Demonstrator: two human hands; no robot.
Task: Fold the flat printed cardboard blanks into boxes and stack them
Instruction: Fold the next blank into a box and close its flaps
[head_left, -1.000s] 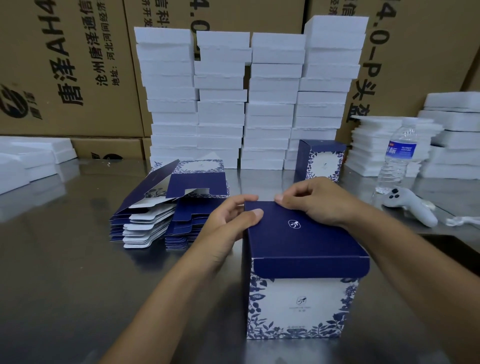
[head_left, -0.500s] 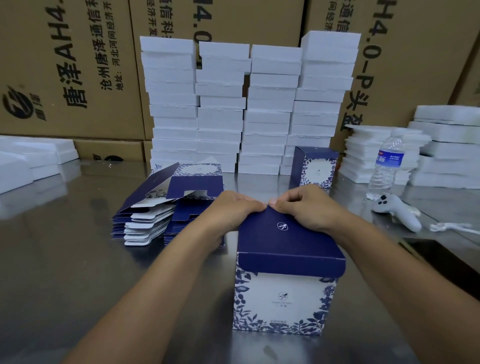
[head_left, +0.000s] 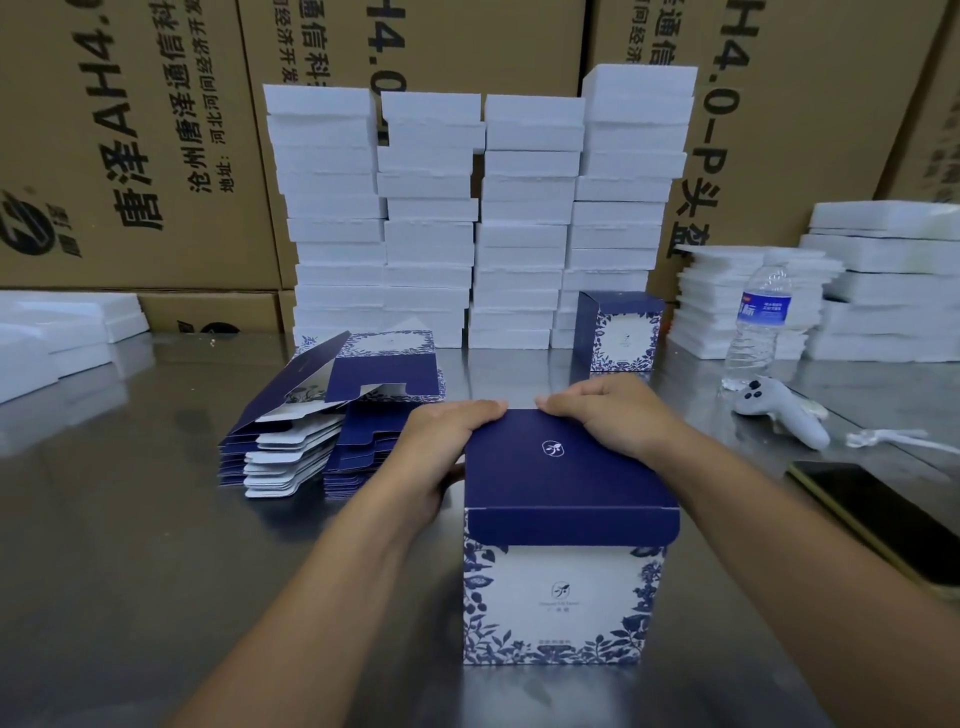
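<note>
Steel table (head_left: 130, 545): box (head_left: 561, 587), bottle (head_left: 758, 322), controller (head_left: 784, 413), phone (head_left: 883, 519).

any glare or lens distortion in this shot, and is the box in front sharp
Head view: the glossy steel table mirrors the white foam slabs at far left as pale smears; wide-angle bending tilts the brown cartons outward near the edges; the printed box in front is sharp, its logo crisp.
</note>
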